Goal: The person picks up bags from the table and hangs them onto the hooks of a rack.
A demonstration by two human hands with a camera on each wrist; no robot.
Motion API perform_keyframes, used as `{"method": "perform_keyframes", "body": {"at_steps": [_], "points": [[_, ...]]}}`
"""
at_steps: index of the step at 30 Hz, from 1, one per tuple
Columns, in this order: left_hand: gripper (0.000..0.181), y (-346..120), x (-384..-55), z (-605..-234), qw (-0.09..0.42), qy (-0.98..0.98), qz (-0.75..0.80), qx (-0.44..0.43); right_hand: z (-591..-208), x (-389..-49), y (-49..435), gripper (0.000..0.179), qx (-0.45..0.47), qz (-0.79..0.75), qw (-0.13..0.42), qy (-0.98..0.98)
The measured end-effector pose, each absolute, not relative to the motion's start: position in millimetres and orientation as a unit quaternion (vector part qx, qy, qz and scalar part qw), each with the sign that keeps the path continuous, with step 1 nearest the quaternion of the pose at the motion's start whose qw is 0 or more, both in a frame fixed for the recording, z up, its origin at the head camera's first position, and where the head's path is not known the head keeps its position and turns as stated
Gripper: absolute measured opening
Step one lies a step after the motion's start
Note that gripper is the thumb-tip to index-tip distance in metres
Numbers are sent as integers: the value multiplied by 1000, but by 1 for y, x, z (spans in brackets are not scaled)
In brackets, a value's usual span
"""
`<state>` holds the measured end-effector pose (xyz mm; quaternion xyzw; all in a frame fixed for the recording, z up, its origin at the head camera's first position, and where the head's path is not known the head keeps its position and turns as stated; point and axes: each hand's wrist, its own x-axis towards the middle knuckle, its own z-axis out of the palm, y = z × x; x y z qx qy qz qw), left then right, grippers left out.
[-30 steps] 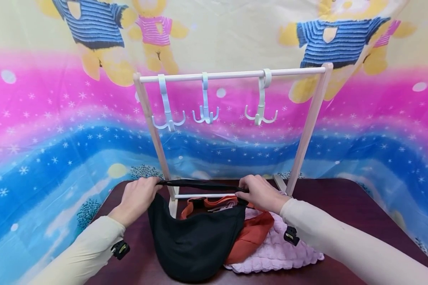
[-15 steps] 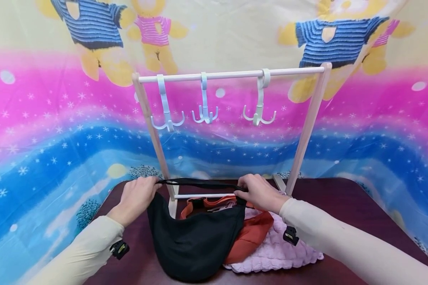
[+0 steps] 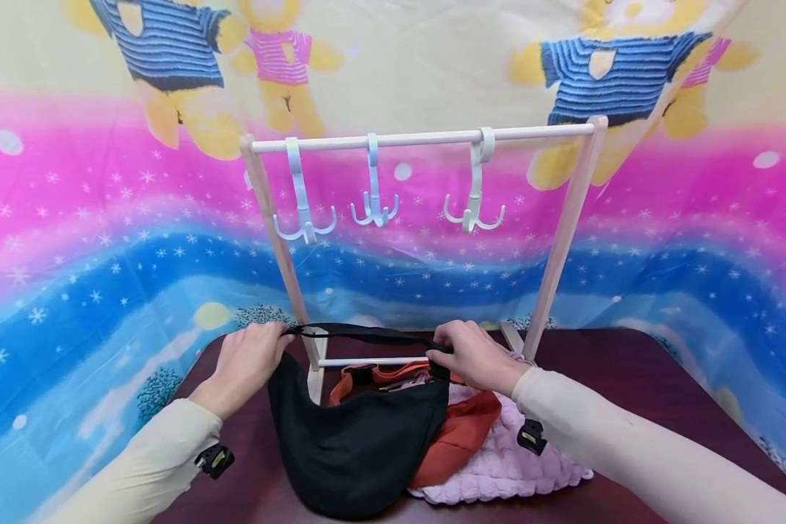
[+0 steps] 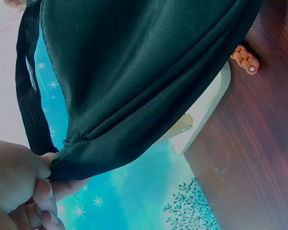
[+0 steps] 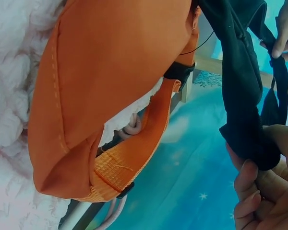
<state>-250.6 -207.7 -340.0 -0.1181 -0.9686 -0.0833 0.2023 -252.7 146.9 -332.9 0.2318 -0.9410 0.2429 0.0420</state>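
Both forearms, in cream sleeves, reach forward over the dark reddish-brown wooden table (image 3: 622, 364), wrists level. The left hand (image 3: 245, 360) curls its fingers around one corner of the black crescent-shaped fabric bag (image 3: 360, 437), pinching the seam where the flat black webbing strap (image 3: 367, 333) begins. The right hand (image 3: 474, 355) grips the bag's other corner in a closed fist, with bunched cloth between thumb and fingers. The strap stretches between the two hands, and the soft, matte bag sags in a smooth curve below them, hanging at the table's near edge. Just behind it lies an orange fabric bag (image 3: 461, 429) with a woven orange strap, resting on a pink puffy quilted bag (image 3: 517, 466). Farther back stands a pale wooden rack (image 3: 566, 233) whose white rail carries three white plastic hooks (image 3: 373, 207).
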Motion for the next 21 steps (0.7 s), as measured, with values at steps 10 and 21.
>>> {"method": "perform_keyframes", "body": {"at_steps": [10,21], "points": [[17,-209,-246,-334,202,-968,-94,-112,-327,-248,141,10,238,244,49,-939],[21,-212,-243,-332,210,-968,-88,-108,-322,-242,135,10,242,250,65,-935]]}}
